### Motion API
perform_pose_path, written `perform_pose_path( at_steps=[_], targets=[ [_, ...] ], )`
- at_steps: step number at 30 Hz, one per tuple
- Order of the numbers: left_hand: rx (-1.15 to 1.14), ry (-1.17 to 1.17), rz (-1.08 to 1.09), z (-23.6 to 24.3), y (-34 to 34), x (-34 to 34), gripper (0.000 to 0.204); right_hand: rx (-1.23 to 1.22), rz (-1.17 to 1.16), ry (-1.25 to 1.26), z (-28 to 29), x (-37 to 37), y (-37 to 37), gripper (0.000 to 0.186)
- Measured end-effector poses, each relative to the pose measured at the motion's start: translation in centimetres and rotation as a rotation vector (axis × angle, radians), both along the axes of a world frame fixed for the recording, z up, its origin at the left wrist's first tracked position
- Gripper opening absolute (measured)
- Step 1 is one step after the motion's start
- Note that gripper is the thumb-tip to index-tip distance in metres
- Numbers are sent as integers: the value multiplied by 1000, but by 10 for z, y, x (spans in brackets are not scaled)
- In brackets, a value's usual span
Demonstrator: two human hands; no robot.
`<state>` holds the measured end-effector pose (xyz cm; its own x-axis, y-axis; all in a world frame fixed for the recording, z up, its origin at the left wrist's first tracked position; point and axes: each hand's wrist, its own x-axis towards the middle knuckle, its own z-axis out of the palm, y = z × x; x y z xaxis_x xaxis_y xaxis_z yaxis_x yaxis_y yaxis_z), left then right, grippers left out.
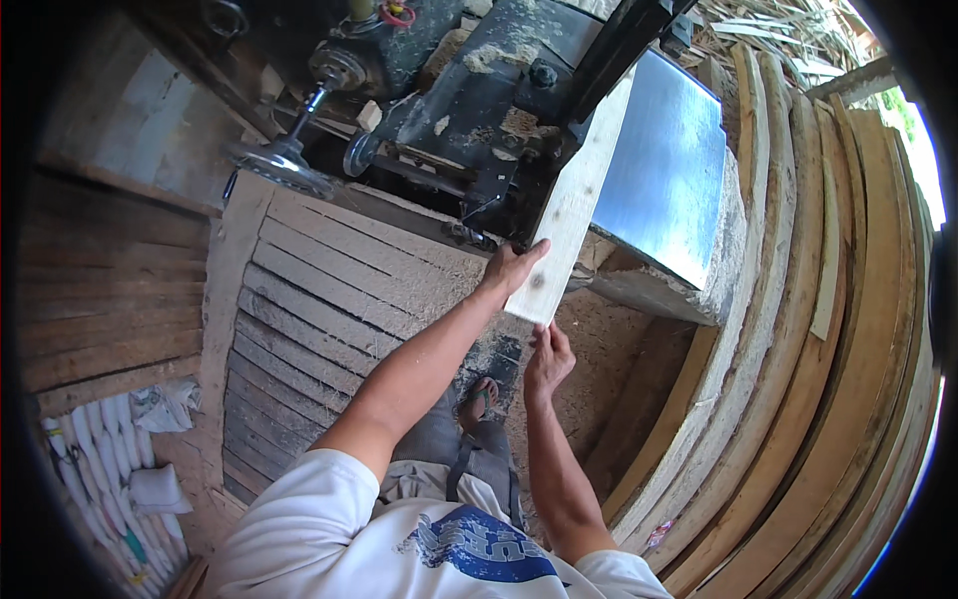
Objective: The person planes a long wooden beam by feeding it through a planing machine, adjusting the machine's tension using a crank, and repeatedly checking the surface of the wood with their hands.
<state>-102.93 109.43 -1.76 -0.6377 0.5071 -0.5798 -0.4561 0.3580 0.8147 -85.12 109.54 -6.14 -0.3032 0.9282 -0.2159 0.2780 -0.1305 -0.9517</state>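
A long pale wooden board (576, 210) stands along the black guide of a woodworking machine (464, 95), its near end toward me. My left hand (513, 272) grips the board's left edge near that end, thumb over the face and fingers hidden behind it. Below the near end, my right hand (549, 359) has its fingers curled, with the fingertips pinching or pressing the board's lower edge. Right of the board lies the machine's shiny metal table (666, 165). The board's far end passes behind the black upright arm (619, 55).
A metal handwheel (284, 165) juts out at the machine's left. Long planks (798, 319) are stacked along the right side. Sawdust covers the slatted wooden floor (309, 290). White sacks (115, 479) lie at lower left, and wood scraps (778, 35) are heaped at the far right.
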Motion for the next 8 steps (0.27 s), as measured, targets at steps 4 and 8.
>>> perform_pose_path(
  at_steps=[4,8],
  targets=[
    [77,708,-153,-15,-1,-40,47,-84,-138,145,-3,-70,59,33],
    [153,1332,-814,-20,-18,-103,41,-74,-72,236,0,-132,126,39]
  ],
)
